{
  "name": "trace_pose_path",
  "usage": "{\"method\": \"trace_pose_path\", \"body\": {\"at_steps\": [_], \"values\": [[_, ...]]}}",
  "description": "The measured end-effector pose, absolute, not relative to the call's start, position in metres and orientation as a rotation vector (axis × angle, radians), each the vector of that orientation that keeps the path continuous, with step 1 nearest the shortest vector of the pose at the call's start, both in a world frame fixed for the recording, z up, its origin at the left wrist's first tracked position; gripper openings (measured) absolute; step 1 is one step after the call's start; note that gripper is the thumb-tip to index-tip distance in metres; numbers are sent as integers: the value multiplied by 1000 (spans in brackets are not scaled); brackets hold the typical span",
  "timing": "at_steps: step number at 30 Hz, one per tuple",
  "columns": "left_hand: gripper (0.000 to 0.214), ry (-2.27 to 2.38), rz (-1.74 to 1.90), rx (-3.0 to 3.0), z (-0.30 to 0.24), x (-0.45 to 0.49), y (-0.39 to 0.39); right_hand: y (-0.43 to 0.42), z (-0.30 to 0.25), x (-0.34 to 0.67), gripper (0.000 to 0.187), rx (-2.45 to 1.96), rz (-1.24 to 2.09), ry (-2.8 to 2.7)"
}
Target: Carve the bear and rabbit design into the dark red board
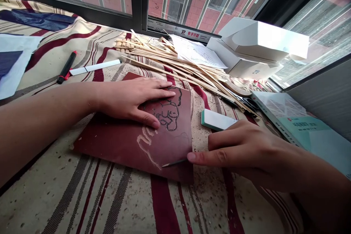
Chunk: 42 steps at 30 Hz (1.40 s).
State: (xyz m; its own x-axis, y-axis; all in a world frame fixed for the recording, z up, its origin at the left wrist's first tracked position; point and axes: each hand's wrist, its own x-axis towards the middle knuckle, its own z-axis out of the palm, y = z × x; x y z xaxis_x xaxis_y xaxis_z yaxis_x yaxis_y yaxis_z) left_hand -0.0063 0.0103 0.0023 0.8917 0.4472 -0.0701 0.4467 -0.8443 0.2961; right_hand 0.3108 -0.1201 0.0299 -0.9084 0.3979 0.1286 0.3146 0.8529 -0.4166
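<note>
My left hand (131, 97) lies flat, fingers spread, on a reddish-brown carving board (109, 140). Dark cut lines form a cartoon-like drawing (171, 115) near its fingertips, and paler fresh grooves (146, 144) run below the thumb. My right hand (244, 150) is closed round a thin carving knife (177, 162), forefinger stretched along it. Its pointed tip rests on the board near the lower end of the pale grooves; the handle is hidden in the palm. Just beyond the right hand lies a white and green block (219, 119).
Behind the board lie thin wooden strips (164, 64), paper sheets (197, 51) and a white box (260, 47). A book (301, 117) lies at right. A black and red marker (67, 66) and a white stick (95, 67) are at left. Crumbs dot the striped cloth (82, 201).
</note>
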Motion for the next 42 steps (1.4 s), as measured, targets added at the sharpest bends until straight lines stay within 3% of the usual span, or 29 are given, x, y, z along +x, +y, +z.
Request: {"method": "trace_pose_path", "body": {"at_steps": [18,30,42], "values": [[102,674,-14,2758,1,-6,10,-122,16,317,49,-520,626,-2803],[104,671,-13,2757,0,-7,10,-124,18,317,61,-578,647,-2813],[101,688,-2,2736,3,-5,7,-129,20,316,54,-578,562,-2806]]}}
